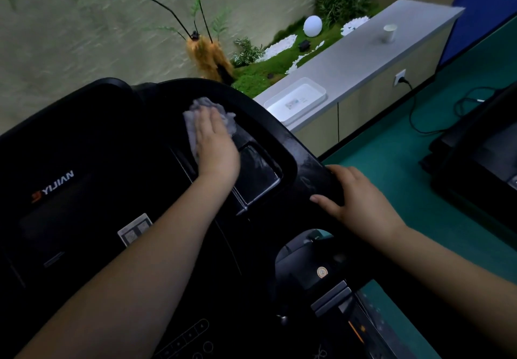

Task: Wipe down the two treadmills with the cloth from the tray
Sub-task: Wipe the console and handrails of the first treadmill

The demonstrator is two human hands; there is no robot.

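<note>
On the console of the near treadmill, taken as landmark, items from left to right:

1. Logo, white lettering with a red mark, on the console's left part.
2. Sticker, pale and square-patterned, below and right of the logo, partly covered by the left forearm.
3. Cloth, grey and crumpled, lying on the console's upper middle, near its far rim.
4. Left hand, fingers straight and together, palm flat on the cloth, pressing it to the console; nothing is clasped.
5. Recess, glossy and rectangular, just right of the left hand.
6. Right hand, on the console's right edge; fingers curled over the black rim, thumb lying across its near face, so it grips the rim.
7. Tray, white and shallow, on the grey bench beyond the console's right corner; a small label lies in it.
8. Cup, white paper, upright, farther along the bench, well apart from the tray.
9. Moss bed with a white globe and ferns, behind the bench, beyond the console.
10. Second treadmill, black, right of the console across the green floor, cut off by the frame edge.
</note>
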